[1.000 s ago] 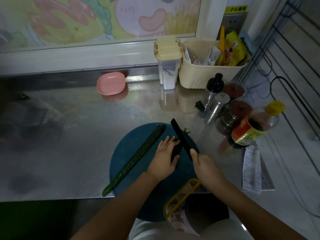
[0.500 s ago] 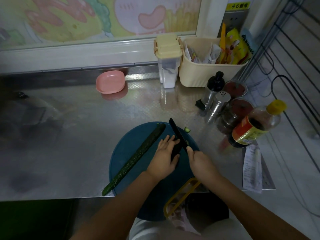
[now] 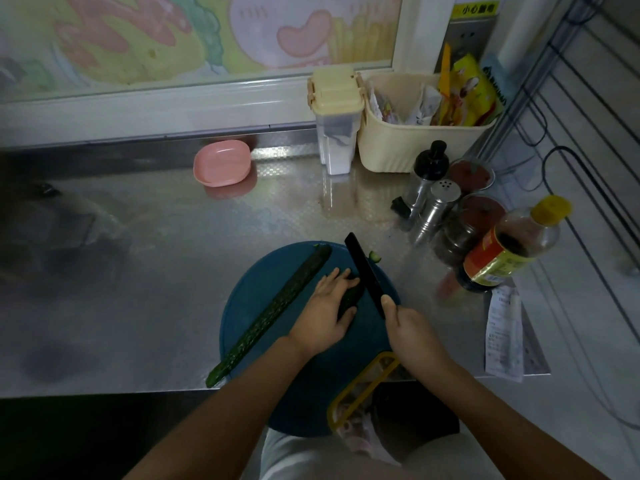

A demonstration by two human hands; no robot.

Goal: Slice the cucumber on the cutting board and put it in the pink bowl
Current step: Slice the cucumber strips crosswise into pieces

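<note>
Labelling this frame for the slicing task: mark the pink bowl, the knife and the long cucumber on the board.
pink bowl (image 3: 221, 163), head view, bare inner floor.
knife (image 3: 363, 268), head view, middle of the black blade.
long cucumber (image 3: 275, 306), head view, skin at mid-length.

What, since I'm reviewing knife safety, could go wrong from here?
1. Fingers of the left hand lie right beside the knife on the short cucumber piece; a slip of the right hand could cut them.
2. The board overhangs the counter edge; pressing down might tip it.
3. The long cucumber sticks out past the board and could roll off.
</note>
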